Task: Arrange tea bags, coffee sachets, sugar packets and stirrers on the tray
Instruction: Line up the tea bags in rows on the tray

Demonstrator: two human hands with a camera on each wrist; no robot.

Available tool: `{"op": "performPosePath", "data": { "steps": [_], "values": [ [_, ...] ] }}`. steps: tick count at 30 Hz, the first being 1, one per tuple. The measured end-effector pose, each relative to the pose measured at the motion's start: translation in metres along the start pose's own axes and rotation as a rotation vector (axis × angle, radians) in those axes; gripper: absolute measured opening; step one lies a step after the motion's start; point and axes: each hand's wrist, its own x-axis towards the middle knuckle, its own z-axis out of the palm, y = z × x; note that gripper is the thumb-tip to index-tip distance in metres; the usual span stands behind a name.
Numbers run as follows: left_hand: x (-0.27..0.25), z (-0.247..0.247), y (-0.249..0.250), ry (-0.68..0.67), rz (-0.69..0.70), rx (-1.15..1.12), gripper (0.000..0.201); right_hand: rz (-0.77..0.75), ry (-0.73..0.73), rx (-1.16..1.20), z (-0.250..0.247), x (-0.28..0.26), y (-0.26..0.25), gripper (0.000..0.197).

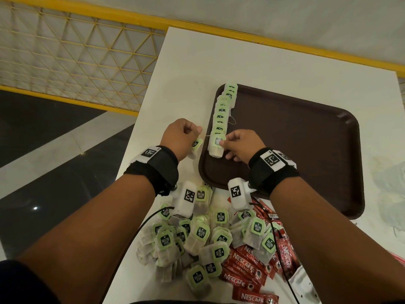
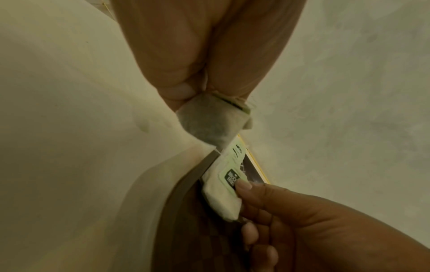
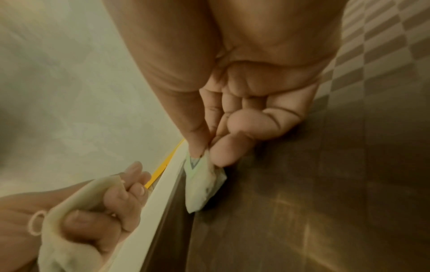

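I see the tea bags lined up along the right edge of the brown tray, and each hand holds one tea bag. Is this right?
Not quite. The row of tea bags runs along the left edge of the brown tray, as the head view shows. The rest holds: the left hand holds one tea bag, and the right hand pinches the nearest bag in the row.

tea bags [image 1: 222,110] along tray [image 1: 295,150] left edge

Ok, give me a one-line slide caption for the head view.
Right hand sets a tea bag at the near end of the tray row while the left hand holds the next.
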Motion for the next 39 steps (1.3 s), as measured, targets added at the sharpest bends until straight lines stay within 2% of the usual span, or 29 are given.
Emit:
{"op": "performPosePath", "data": {
  "steps": [10, 13, 17, 19, 26, 31, 33, 39],
  "values": [
    [0.0, 0.003, 0.004, 0.064, 0.079, 0.022, 0.014, 0.023, 0.057, -0.222, 0.0, 0.004, -0.003, 0.028],
    [-0.001, 0.004, 0.007, 0.067, 0.113, 0.028, 0.015, -0.073, 0.081, -0.195, -0.004, -0.003, -0.006, 0.031],
    [-0.003, 0.009, 0.013, 0.13, 0.118, -0.009, 0.03, -0.24, -0.074, -0.043, -0.003, -0.022, -0.019, 0.024],
    [-0.002, 0.012, 0.016, 0.17, 0.123, -0.031, 0.036, -0.294, -0.103, -0.065, 0.003, -0.026, -0.022, 0.021],
    [-0.003, 0.018, 0.021, 0.231, 0.138, -0.07, 0.041, -0.324, 0.04, -0.025, 0.02, -0.023, -0.017, 0.005],
    [-0.003, 0.016, 0.014, 0.157, 0.093, -0.088, 0.019, -0.204, 0.03, 0.054, 0.015, -0.024, -0.008, 0.015],
    [-0.005, 0.015, 0.01, 0.133, 0.087, -0.076, 0.011, -0.114, 0.028, 0.08, 0.012, -0.024, -0.002, 0.011],
    [-0.008, 0.014, -0.001, 0.088, 0.025, -0.023, 0.007, 0.026, 0.023, 0.018, 0.01, -0.018, 0.006, 0.011]
  ]
}}
